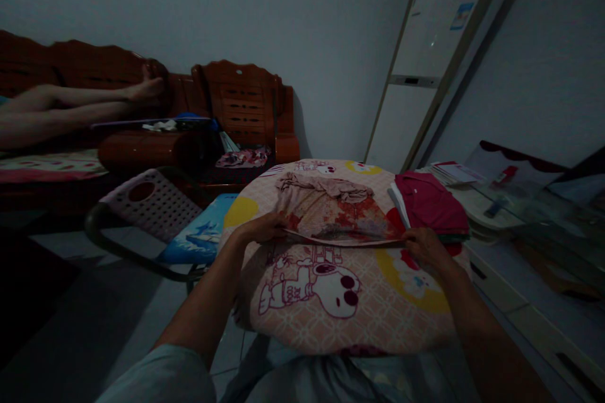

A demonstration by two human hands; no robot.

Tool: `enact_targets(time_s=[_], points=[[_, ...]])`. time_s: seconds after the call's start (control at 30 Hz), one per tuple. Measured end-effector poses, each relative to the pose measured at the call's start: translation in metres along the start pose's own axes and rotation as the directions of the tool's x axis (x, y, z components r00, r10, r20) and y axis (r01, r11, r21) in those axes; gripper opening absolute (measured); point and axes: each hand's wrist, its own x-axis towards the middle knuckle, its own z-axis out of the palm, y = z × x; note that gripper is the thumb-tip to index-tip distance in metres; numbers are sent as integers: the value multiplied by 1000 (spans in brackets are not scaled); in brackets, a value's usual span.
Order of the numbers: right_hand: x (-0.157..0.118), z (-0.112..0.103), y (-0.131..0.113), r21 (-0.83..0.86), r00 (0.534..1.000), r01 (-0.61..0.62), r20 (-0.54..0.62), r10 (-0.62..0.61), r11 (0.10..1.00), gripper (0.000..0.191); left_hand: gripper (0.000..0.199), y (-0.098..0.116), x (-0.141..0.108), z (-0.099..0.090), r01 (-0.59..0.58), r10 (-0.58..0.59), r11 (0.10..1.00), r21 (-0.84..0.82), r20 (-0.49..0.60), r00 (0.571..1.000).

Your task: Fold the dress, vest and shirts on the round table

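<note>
A brownish-pink garment with a red floral pattern lies on a round table covered by a patterned cloth. My left hand pinches the near left corner of the garment. At the near right corner, my right hand is closed on the same edge, which stretches between both hands. The far side of the garment is bunched up. Just beyond my right hand sits a folded stack with a crimson garment on top and white cloth at its left side.
A chair with a blue seat stands left of the table. Behind are a wooden sofa and a person's bare legs. At right is a cabinet with papers and a glass top.
</note>
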Motion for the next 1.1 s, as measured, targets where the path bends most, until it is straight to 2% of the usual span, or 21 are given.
enact_targets(time_s=[0.1, 0.17, 0.23, 0.37, 0.53, 0.7, 0.77, 0.83, 0.9, 0.97, 1.03, 1.1], points=[[-10, -7, 0, -17, 999, -2, 48, 3, 1000, 28, 24, -9, -11, -7, 139, -138, 989, -60, 12, 990], [-13, -7, 0, -33, 995, 8, 97, -5, 999, 25, 27, -15, -14, -9, 189, -186, 978, -93, 34, 982], [-14, -4, 0, -24, 988, -2, 151, 6, 1000, 24, 29, -20, -14, -6, 193, -188, 977, -91, 63, 980], [-16, -2, -4, 29, 971, -67, 233, 58, 997, 25, 32, -25, -17, 1, 121, -111, 985, -120, 85, 990], [-19, -9, -12, 66, 923, -82, 381, 51, 994, 22, 38, -26, -34, 5, 217, -176, 955, -200, 203, 963], [-18, -17, -14, 117, 831, -247, 536, 148, 962, 20, 49, -30, -48, 0, 299, -280, 947, -119, 159, 947], [-12, -18, -14, 155, 835, -290, 523, 170, 944, 24, 50, -28, -44, -9, 311, -303, 948, -76, 96, 948], [-2, -15, -16, 216, 894, -254, 424, 144, 943, 28, 43, -22, -28, -19, 250, -250, 968, -4, -17, 968], [15, -8, -19, 240, 947, -164, 308, 85, 957, 28, 32, -12, -1, -28, 148, -137, 985, 88, -122, 983], [35, 2, -23, 214, 973, -95, 225, 45, 972, 27, 23, -2, 37, -31, 94, -65, 981, 167, -174, 983], [58, 12, -26, 159, 987, -75, 150, 51, 984, 27, 19, 5, 79, -28, 73, -24, 966, 249, -194, 981], [80, 22, -29, 106, 995, -46, 94, 36, 993, 31, 18, 5, 115, -18, 117, -50, 937, 329, -205, 977]])
